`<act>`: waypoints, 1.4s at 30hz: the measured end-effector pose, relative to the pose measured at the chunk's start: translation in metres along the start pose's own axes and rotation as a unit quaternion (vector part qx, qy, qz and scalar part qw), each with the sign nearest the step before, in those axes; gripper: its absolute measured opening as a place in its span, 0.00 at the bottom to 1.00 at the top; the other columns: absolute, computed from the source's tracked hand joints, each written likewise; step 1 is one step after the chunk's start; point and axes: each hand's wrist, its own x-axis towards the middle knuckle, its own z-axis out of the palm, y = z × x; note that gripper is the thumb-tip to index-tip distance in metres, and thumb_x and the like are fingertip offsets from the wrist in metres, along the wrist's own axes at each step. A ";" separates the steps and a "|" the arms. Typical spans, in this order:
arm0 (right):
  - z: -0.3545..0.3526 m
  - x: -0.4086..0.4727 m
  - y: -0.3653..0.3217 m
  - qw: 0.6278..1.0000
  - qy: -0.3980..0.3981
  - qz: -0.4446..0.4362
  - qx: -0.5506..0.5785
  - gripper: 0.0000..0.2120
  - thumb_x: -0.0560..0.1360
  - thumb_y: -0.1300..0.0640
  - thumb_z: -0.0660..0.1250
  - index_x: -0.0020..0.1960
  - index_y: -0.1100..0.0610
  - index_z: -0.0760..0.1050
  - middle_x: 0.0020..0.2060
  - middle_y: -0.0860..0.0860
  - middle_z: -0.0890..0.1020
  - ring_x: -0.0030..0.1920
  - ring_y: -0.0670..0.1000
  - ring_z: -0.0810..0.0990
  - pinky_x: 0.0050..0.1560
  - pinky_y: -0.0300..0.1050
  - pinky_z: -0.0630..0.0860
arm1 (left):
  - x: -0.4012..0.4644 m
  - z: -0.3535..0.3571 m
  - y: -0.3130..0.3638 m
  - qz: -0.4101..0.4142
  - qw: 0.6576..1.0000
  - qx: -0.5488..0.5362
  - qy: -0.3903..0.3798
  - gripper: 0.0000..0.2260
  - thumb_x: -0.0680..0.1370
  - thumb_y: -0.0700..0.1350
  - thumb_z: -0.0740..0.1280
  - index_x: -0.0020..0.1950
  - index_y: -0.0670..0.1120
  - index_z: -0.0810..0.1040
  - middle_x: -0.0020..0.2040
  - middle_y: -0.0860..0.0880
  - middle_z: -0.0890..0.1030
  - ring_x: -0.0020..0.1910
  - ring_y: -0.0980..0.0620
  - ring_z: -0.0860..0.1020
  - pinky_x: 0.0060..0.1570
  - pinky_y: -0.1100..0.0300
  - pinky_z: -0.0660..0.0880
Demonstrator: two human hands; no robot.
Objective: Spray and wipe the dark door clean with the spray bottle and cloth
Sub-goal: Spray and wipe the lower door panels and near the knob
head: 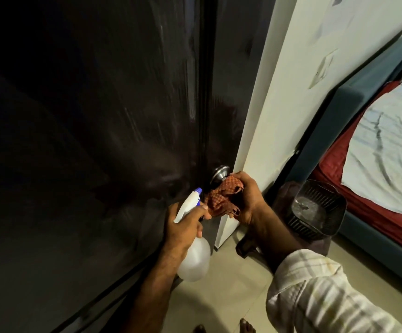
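Beside door edge, right hand holds cloth.

A white wall fills the upper right of the frame. At right, a bed with a red sheet and pale blanket. A dark slatted basket stands on the tiled floor beside it.

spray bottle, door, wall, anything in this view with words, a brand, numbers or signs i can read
No text can be read anywhere in this view.
Spray bottle in the left hand: plain translucent body, no label showing.
Checked cloth in the right hand: pattern only.
Dark door and its knob: smears, no markings.
Pale shapes on the wall: too blurred to tell whether they carry writing.
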 end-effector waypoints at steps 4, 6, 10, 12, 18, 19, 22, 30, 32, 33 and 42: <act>0.011 0.003 0.001 0.908 0.150 -0.254 -0.298 0.16 0.76 0.50 0.73 0.63 0.45 0.79 0.52 0.51 0.85 0.52 0.54 0.86 0.55 0.57 0.86 | 0.003 0.004 -0.002 -0.006 1.000 0.003 0.005 0.08 0.79 0.36 0.73 0.55 0.45 0.77 0.36 0.47 0.86 0.26 0.49 0.72 0.27 0.58 0.71; 0.008 0.002 0.010 0.815 0.144 -0.374 -0.418 0.19 0.71 0.46 0.74 0.61 0.46 0.77 0.51 0.47 0.83 0.50 0.50 0.83 0.51 0.49 0.83 | 0.005 0.004 -0.004 -0.009 1.000 0.006 0.009 0.10 0.78 0.37 0.73 0.59 0.38 0.78 0.37 0.45 0.86 0.25 0.49 0.72 0.25 0.58 0.71; -0.015 0.004 0.021 0.619 0.085 -0.474 -0.620 0.33 0.73 0.47 0.74 0.76 0.50 0.70 0.67 0.53 0.74 0.62 0.53 0.75 0.59 0.43 0.76 | 0.007 0.004 -0.005 -0.016 1.000 0.009 0.012 0.13 0.77 0.38 0.73 0.61 0.37 0.78 0.39 0.43 0.86 0.25 0.51 0.72 0.26 0.59 0.72; -0.024 0.003 0.018 0.509 0.080 -0.497 -0.698 0.34 0.76 0.45 0.73 0.79 0.49 0.68 0.69 0.57 0.72 0.63 0.60 0.76 0.60 0.55 0.79 | 0.007 0.004 -0.005 -0.012 1.000 0.015 0.015 0.11 0.78 0.38 0.73 0.59 0.39 0.79 0.38 0.44 0.86 0.25 0.50 0.72 0.27 0.58 0.73; -0.038 0.008 -0.001 0.255 -0.002 -0.547 -0.797 0.24 0.81 0.47 0.64 0.77 0.47 0.72 0.68 0.61 0.74 0.67 0.66 0.73 0.66 0.65 0.72 | 0.008 0.000 -0.003 0.010 0.999 0.030 0.021 0.10 0.79 0.37 0.72 0.58 0.34 0.80 0.40 0.41 0.85 0.24 0.52 0.72 0.26 0.60 0.73; -0.038 0.008 -0.001 0.230 -0.010 -0.549 -0.803 0.22 0.82 0.49 0.63 0.76 0.48 0.73 0.69 0.61 0.74 0.67 0.66 0.73 0.67 0.67 0.71 | 0.007 0.000 -0.002 0.014 0.999 0.033 0.019 0.09 0.79 0.37 0.72 0.56 0.34 0.81 0.39 0.42 0.85 0.24 0.52 0.72 0.25 0.60 0.73; -0.035 0.007 -0.009 0.133 -0.054 -0.548 -0.824 0.18 0.82 0.54 0.61 0.70 0.50 0.77 0.72 0.62 0.71 0.68 0.67 0.72 0.66 0.67 0.71 | 0.005 0.000 0.000 0.013 0.999 0.032 0.028 0.07 0.79 0.37 0.72 0.56 0.36 0.81 0.37 0.44 0.85 0.25 0.51 0.74 0.25 0.60 0.73; -0.015 0.009 0.004 0.627 0.065 -0.480 -0.610 0.26 0.75 0.38 0.70 0.65 0.54 0.73 0.58 0.52 0.76 0.54 0.51 0.76 0.50 0.42 0.76 | -0.007 -0.007 0.001 0.014 0.999 0.022 0.027 0.08 0.80 0.37 0.71 0.57 0.33 0.81 0.39 0.41 0.84 0.27 0.49 0.74 0.24 0.62 0.72; -0.002 0.011 0.014 0.785 0.122 -0.400 -0.456 0.25 0.72 0.37 0.70 0.59 0.54 0.77 0.53 0.51 0.81 0.50 0.51 0.81 0.49 0.48 0.80 | -0.009 -0.009 0.002 0.013 0.999 0.022 0.029 0.09 0.79 0.36 0.71 0.57 0.33 0.80 0.37 0.43 0.85 0.27 0.48 0.74 0.25 0.61 0.72; 0.003 0.011 0.013 0.858 0.140 -0.336 -0.362 0.26 0.70 0.36 0.71 0.58 0.54 0.80 0.51 0.52 0.84 0.49 0.54 0.84 0.52 0.53 0.84 | -0.010 -0.009 0.002 0.012 0.999 0.021 0.031 0.08 0.79 0.36 0.71 0.57 0.34 0.81 0.37 0.44 0.85 0.28 0.46 0.74 0.25 0.61 0.72; -0.018 -0.006 0.016 0.993 -0.080 0.074 0.055 0.37 0.79 0.30 0.64 0.70 0.61 0.81 0.58 0.64 0.84 0.58 0.64 0.84 0.68 0.64 0.77 | -0.018 -0.008 0.003 0.008 0.998 0.027 0.054 0.12 0.77 0.35 0.71 0.59 0.33 0.79 0.41 0.40 0.86 0.26 0.48 0.73 0.24 0.59 0.71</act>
